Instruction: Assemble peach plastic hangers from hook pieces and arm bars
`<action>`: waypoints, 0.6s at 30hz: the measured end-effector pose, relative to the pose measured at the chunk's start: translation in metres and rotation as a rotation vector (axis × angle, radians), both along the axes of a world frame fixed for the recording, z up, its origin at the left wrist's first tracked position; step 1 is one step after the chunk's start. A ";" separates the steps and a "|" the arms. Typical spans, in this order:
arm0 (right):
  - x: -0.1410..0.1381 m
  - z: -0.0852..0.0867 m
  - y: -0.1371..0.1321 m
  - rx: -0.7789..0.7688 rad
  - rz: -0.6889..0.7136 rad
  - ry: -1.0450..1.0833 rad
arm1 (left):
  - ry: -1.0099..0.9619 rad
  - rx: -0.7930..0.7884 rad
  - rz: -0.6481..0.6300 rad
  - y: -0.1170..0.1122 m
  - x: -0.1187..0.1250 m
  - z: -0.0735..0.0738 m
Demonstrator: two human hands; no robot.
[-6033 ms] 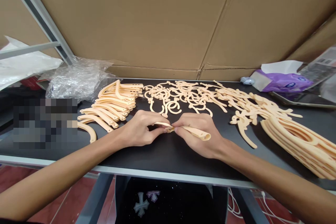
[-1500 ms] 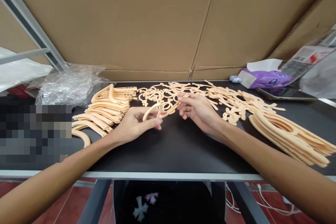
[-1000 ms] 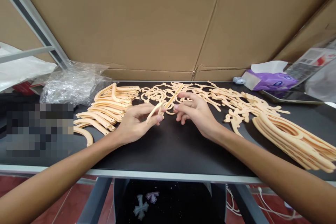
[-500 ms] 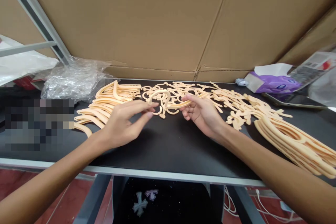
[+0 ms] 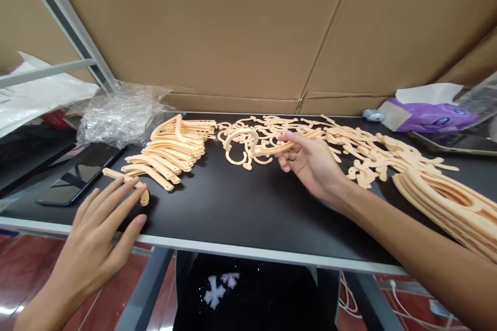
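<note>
My right hand (image 5: 310, 163) is closed on a peach plastic hanger piece (image 5: 267, 146), a curved bar with a round hook at its left end, held just above the black table (image 5: 240, 207). My left hand (image 5: 101, 230) is open with fingers spread, hovering at the table's front left edge, close to a single curved bar (image 5: 128, 182). A row of stacked curved bars (image 5: 171, 147) lies left of centre. Loose hook pieces (image 5: 272, 132) are scattered at the back centre.
A stack of larger peach frames (image 5: 446, 199) lies at the right. A dark phone (image 5: 79, 173) rests at the left, crumpled clear plastic (image 5: 124, 114) behind it. A purple tissue pack (image 5: 430, 116) and a tablet (image 5: 454, 142) sit at the back right. Cardboard (image 5: 248, 31) walls the back.
My left hand let go of the hanger piece and drew back left toward the front edge, opening flat. My right hand kept the piece and shifted slightly right.
</note>
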State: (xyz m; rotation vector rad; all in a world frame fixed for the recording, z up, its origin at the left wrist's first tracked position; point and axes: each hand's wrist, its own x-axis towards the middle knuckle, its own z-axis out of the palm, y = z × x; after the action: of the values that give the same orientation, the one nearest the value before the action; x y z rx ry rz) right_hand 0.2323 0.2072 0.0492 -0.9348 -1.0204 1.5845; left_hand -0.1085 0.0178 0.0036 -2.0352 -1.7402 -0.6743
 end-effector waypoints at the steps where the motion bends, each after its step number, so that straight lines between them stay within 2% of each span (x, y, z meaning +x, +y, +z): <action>1: 0.001 0.000 0.001 0.002 -0.003 0.003 | 0.032 -0.009 0.003 -0.001 0.002 -0.002; 6: 0.001 0.000 0.001 0.017 -0.001 0.018 | 0.051 -0.025 -0.034 -0.023 0.036 -0.008; 9: 0.001 0.003 -0.001 0.013 0.004 0.019 | 0.084 -0.076 -0.149 -0.027 0.065 -0.001; 12: 0.000 0.005 -0.001 0.010 -0.004 0.023 | 0.149 -0.116 -0.302 -0.012 0.094 0.013; 15: 0.001 0.006 -0.001 0.020 -0.015 0.039 | 0.199 -0.137 -0.395 0.017 0.124 0.027; 18: 0.003 0.007 0.000 0.030 -0.025 0.059 | 0.241 -0.239 -0.463 0.049 0.153 0.034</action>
State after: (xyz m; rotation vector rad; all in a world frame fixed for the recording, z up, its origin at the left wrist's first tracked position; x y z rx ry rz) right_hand 0.2350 0.2072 0.0561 -0.8719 -0.9855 1.5631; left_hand 0.0445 0.0672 0.0379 -2.5971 -1.2718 -0.3347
